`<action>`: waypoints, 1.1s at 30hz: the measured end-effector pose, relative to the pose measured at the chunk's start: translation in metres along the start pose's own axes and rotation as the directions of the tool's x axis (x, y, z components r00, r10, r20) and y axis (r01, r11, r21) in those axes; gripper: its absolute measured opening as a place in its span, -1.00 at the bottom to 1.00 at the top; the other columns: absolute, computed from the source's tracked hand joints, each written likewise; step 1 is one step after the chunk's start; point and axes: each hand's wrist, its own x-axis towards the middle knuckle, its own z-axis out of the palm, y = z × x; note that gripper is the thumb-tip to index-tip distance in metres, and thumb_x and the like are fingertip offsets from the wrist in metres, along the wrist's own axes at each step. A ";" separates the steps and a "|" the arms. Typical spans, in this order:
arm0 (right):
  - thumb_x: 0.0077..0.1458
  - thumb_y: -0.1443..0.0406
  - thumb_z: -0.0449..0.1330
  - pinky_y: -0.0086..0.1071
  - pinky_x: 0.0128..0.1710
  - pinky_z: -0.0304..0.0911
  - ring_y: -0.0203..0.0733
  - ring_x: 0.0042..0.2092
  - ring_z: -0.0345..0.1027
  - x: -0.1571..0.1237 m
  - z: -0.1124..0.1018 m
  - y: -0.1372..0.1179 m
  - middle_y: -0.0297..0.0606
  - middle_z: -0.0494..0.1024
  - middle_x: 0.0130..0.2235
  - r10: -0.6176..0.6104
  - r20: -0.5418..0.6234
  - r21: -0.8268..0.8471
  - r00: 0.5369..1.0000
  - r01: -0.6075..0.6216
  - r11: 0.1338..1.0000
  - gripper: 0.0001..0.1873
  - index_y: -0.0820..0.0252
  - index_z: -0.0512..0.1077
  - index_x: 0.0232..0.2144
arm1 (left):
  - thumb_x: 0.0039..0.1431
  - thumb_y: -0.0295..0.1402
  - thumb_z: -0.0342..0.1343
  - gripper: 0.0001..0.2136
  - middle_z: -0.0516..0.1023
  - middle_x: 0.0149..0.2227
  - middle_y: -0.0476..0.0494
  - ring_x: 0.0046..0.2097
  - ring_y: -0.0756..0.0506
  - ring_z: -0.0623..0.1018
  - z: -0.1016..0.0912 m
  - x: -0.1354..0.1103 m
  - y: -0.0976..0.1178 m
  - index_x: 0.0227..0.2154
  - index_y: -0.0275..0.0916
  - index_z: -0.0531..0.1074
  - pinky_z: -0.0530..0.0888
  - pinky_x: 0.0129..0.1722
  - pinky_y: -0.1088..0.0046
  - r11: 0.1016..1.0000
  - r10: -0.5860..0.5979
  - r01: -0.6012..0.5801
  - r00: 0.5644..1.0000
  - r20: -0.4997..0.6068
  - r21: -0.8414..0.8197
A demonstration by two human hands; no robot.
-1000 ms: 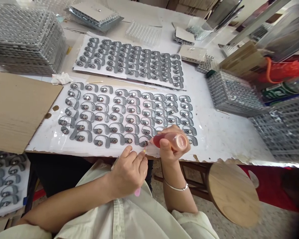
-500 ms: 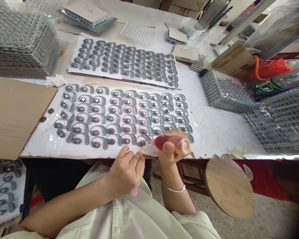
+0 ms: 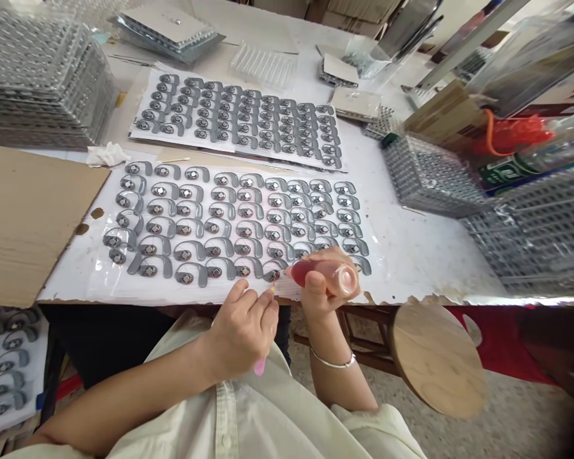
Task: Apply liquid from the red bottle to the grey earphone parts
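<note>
Rows of grey ear-hook-shaped parts [image 3: 186, 236], each with a round metallic centre, lie on a white sheet [image 3: 71, 280]. My left hand [image 3: 242, 328] grips a thin pink-handled stick [image 3: 259, 366], its fine tip beside a part in the front row [image 3: 273, 274]. My right hand [image 3: 323, 296] holds a small transparent bottle of red liquid [image 3: 320, 271]. The bottle lies nearly level, its narrow end close to that same part. Neither hand holds anything else.
Another sheet of grey parts [image 3: 234, 118] lies further back. Stacked trays [image 3: 43, 80] stand at far left beside a cardboard sheet [image 3: 29, 217]. Wire-mesh baskets [image 3: 430, 178] stand to the right. A round wooden stool [image 3: 435, 357] is below the table's front edge.
The view has shifted slightly left and up since a second ago. The bottle has turned a little in my right hand, while both hands stay at the same part.
</note>
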 end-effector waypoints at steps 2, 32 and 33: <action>0.11 0.11 0.19 -0.28 -0.47 0.23 -0.22 -0.45 0.29 0.000 0.000 0.000 -0.30 0.42 -0.46 -0.017 0.005 -0.015 1.000 0.017 1.000 -0.75 0.18 0.39 -0.35 | 0.17 -0.62 -0.04 -0.85 0.62 -0.32 -0.34 -0.46 -0.09 0.45 0.000 0.000 0.000 -0.35 -0.42 0.44 0.47 -0.21 0.18 1.000 0.001 -0.001 1.000 -0.001 0.004; 0.10 0.14 0.20 -0.28 -0.51 0.25 -0.22 -0.48 0.30 -0.005 -0.005 0.002 -0.29 0.44 -0.48 -0.136 -0.030 -0.073 0.990 0.134 0.988 -0.79 0.17 0.36 -0.36 | 0.12 -0.64 0.06 -0.89 0.63 -0.33 -0.22 -0.47 -0.04 0.44 -0.005 0.001 -0.008 -0.36 -0.34 0.42 0.44 -0.24 0.24 0.993 -0.059 0.063 0.997 0.046 -0.104; 0.09 0.15 0.21 -0.29 -0.52 0.25 -0.22 -0.48 0.29 -0.005 -0.004 0.002 -0.29 0.44 -0.48 -0.138 -0.035 -0.063 0.990 0.135 0.989 -0.79 0.17 0.37 -0.36 | 0.12 -0.64 0.06 -0.88 0.63 -0.33 -0.21 -0.47 -0.04 0.44 -0.005 0.001 -0.008 -0.35 -0.34 0.42 0.44 -0.23 0.24 0.991 -0.065 0.070 0.997 0.049 -0.117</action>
